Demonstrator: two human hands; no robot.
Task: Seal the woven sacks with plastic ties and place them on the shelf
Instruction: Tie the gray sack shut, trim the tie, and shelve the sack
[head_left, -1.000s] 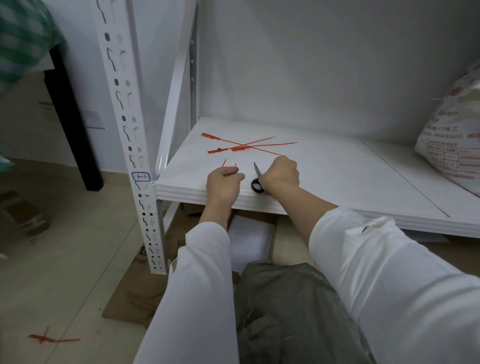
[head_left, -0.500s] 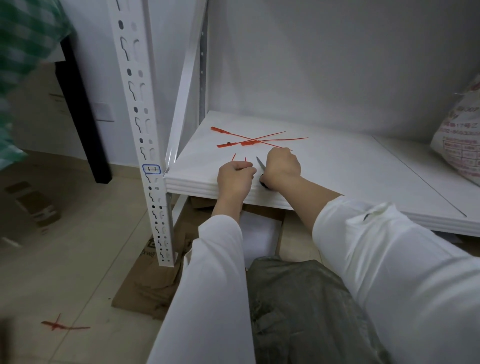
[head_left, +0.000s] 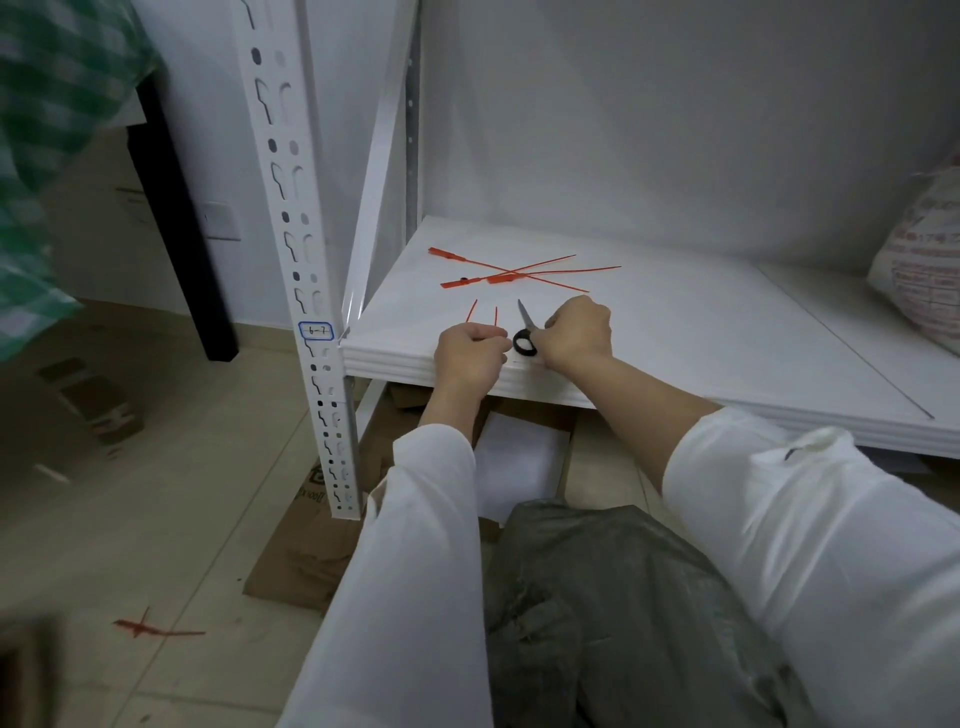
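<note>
Three red plastic ties (head_left: 519, 270) lie crossed on the white shelf board (head_left: 701, 332). At the board's front edge my left hand (head_left: 470, 356) is curled round short red tie pieces (head_left: 471, 312), whose two ends stick out beyond the knuckles. Just to its right, my right hand (head_left: 576, 330) grips a pair of scissors (head_left: 524, 340) by the black handle, with the blade pointing away over the board. A printed white woven sack (head_left: 924, 270) rests on the shelf at the far right, cut off by the frame edge.
A perforated white shelf post (head_left: 306, 291) labelled 6-7 stands left of my hands. Flattened cardboard (head_left: 306, 551) lies on the tiled floor under the shelf. A grey-green crumpled bundle (head_left: 623, 613) lies below my arms. One red tie (head_left: 156, 630) lies on the floor.
My right hand has drawn slightly right, so the scissors' black handle shows again between the hands. The left hand keeps its grip in the same place.
</note>
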